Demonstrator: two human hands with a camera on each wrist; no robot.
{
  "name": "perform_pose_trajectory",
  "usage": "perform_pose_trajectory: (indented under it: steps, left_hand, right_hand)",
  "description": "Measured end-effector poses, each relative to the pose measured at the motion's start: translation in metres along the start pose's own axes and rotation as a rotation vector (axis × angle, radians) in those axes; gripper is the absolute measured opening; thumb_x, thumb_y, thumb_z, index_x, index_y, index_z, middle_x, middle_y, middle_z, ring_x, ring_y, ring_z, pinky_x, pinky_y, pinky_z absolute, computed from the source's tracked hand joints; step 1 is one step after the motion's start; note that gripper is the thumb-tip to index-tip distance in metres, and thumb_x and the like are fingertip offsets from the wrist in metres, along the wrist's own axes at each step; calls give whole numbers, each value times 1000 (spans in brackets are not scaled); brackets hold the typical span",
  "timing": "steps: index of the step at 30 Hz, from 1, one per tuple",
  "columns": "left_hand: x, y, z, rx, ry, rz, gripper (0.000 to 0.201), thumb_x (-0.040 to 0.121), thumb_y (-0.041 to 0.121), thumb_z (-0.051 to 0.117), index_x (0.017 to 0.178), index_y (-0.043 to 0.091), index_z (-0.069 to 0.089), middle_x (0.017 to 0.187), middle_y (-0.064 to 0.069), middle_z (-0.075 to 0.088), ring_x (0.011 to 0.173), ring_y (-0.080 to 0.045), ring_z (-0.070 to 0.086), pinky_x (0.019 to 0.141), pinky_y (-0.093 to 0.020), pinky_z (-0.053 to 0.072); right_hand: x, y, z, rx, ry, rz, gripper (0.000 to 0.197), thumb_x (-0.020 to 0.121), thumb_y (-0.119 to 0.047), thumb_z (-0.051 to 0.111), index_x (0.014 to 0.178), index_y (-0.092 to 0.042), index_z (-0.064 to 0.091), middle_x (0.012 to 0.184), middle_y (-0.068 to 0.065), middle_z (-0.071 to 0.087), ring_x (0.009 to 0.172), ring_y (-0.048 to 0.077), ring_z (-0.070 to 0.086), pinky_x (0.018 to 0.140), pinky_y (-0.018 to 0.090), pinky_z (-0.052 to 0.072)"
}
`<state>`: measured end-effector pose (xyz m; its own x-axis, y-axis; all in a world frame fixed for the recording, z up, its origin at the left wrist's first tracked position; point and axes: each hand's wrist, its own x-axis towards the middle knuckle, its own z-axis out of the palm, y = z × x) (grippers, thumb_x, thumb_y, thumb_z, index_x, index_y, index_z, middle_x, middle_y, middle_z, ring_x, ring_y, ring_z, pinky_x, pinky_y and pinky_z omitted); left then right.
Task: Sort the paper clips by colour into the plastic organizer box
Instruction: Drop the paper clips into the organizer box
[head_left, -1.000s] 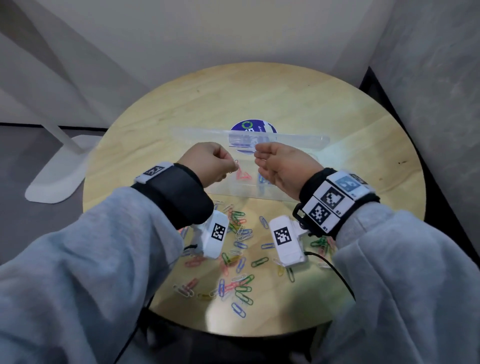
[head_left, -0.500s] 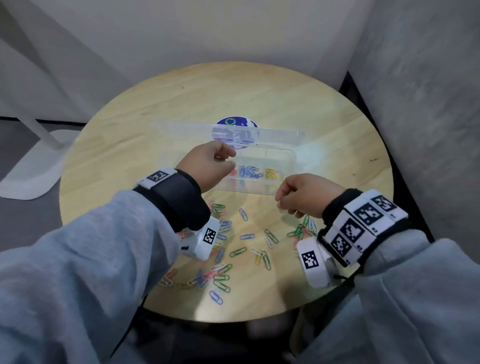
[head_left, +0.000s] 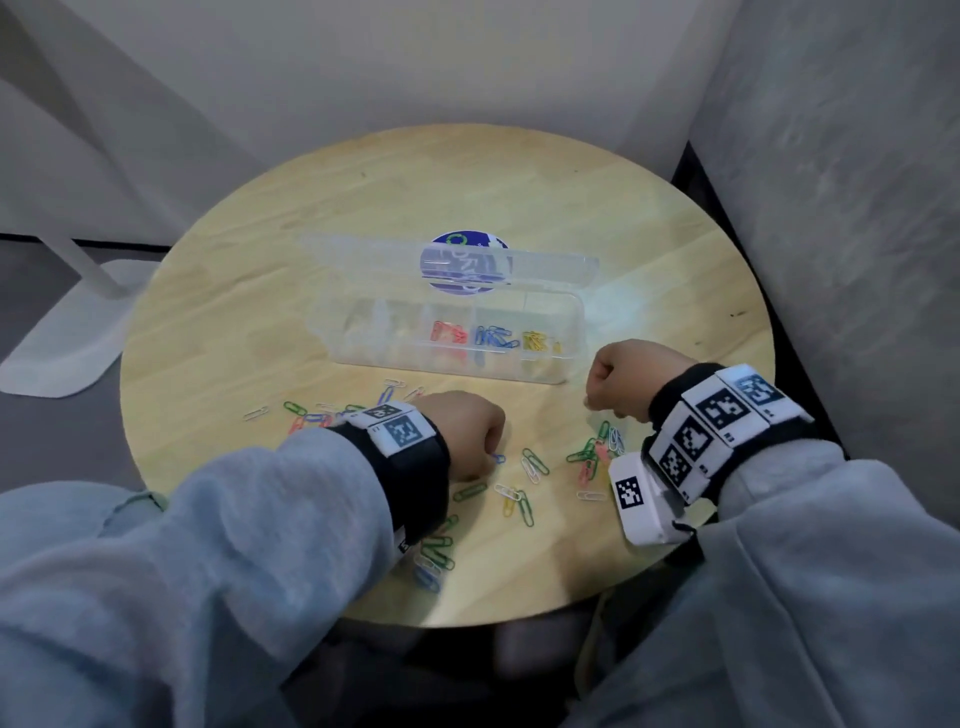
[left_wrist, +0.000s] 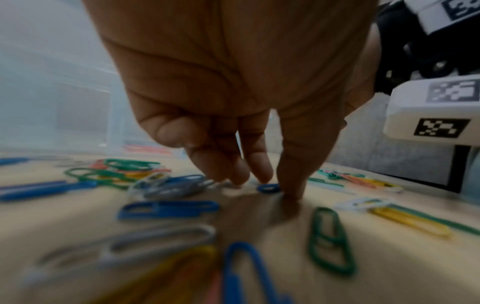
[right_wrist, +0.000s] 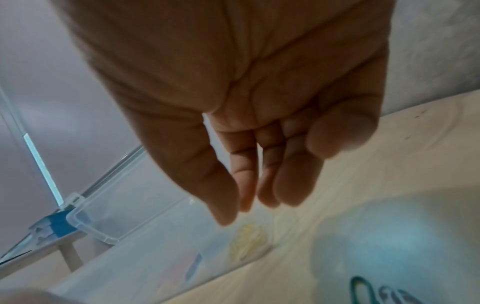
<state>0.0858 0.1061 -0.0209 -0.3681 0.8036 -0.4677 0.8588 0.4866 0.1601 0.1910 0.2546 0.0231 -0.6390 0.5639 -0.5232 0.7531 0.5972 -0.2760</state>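
Observation:
The clear plastic organizer box (head_left: 447, 365) stands mid-table with its lid (head_left: 545, 265) raised. Three of its compartments hold red clips (head_left: 449, 332), blue clips (head_left: 496, 336) and yellow clips (head_left: 537, 340). Loose paper clips (head_left: 535, 462) of mixed colours lie scattered in front of the box. My left hand (head_left: 488, 457) is down on the table, thumb and fingertips closing in a pinch on a blue paper clip (left_wrist: 269, 188) that lies flat. My right hand (head_left: 597, 400) hovers near the box's right front corner, fingers relaxed (right_wrist: 293, 185) and holding nothing.
The round wooden table (head_left: 260, 312) ends just behind my wrists. A blue round sticker (head_left: 467, 241) shows behind the lid. More clips lie at the left (head_left: 311, 413) and under my right wrist (head_left: 592, 452). A grey wall stands at the right, a white stand base (head_left: 57, 338) on the floor at the left.
Both hands have drawn back from the box. The left hand dropped onto the clips on the table. The right hand moved right and towards me, empty.

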Motion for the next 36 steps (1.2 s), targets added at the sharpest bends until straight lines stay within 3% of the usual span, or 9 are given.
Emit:
perform_pose_trajectory:
  steps: [3, 7, 12, 17, 20, 22, 25, 30, 36]
  left_hand:
    - [2, 3, -2, 12, -14, -4, 5, 82, 28, 60, 81, 28, 55, 88, 6, 54, 81, -18, 49, 66, -26, 34]
    - [4, 4, -5, -4, 31, 15, 18, 79, 30, 62, 95, 26, 55, 100, 3, 59, 89, -22, 54, 71, -28, 40]
    - [8, 22, -5, -51, 23, 178, 21, 79, 27, 61, 100, 28, 58, 91, 6, 51, 86, -20, 51, 72, -29, 40]
    - [18, 35, 1, 29, -15, 196, 16, 83, 34, 60, 98, 27, 61, 105, 1, 61, 97, -23, 58, 74, -33, 45]
    - [21, 35, 1, 57, -24, 178, 16, 85, 33, 61, 97, 23, 61, 106, 0, 62, 94, -21, 56, 67, -28, 34]
    - [21, 33, -1, 64, -32, 146, 17, 86, 32, 60, 98, 21, 61, 106, 0, 62, 86, -20, 50, 67, -27, 31]
    - [18, 26, -3, 38, -23, 94, 11, 85, 29, 59, 93, 22, 61, 102, 0, 62, 83, -18, 47, 68, -27, 33]
    - [13, 16, -7, -18, 51, 84, 6, 84, 24, 56, 80, 26, 51, 90, 7, 50, 85, -17, 49, 64, -25, 31]
    - [7, 17, -17, -524, 67, 75, 21, 78, 10, 57, 63, 20, 46, 64, 6, 55, 62, -13, 54, 64, -26, 48]
  right_hand:
    - [1, 4, -5, -35, 14, 24, 23, 86, -14, 58, 67, -15, 44, 66, 0, 49, 54, 13, 40, 50, 23, 35]
    - [-2, 13, -7, -87, -28, 100, 6, 86, -13, 58, 90, -9, 55, 71, 2, 51, 63, 18, 48, 60, 28, 42]
    - [-3, 13, 5, -219, -112, 113, 30, 83, -18, 64, 111, -7, 59, 108, 9, 65, 97, 26, 62, 81, 33, 50]
    - [1, 10, 17, -297, -113, 68, 30, 84, -17, 61, 113, -10, 56, 115, 9, 62, 88, 22, 53, 69, 28, 43]
    - [11, 8, 20, -340, -153, 70, 35, 86, -24, 61, 116, -5, 59, 118, 11, 63, 93, 24, 56, 73, 30, 46]
    - [18, 8, 22, -372, -189, 76, 36, 88, -30, 60, 113, -4, 61, 116, 11, 64, 93, 24, 57, 81, 31, 47]
    - [24, 9, 23, -358, -187, 74, 26, 87, -33, 59, 98, -9, 60, 101, 8, 62, 86, 23, 54, 77, 30, 44]
    - [15, 20, 17, -303, -110, 72, 33, 86, -31, 62, 109, -7, 63, 110, 8, 67, 90, 23, 60, 79, 31, 48]
    - [7, 26, 27, -288, -148, -21, 43, 73, -16, 73, 108, -21, 49, 90, -3, 49, 75, 18, 52, 61, 27, 44]
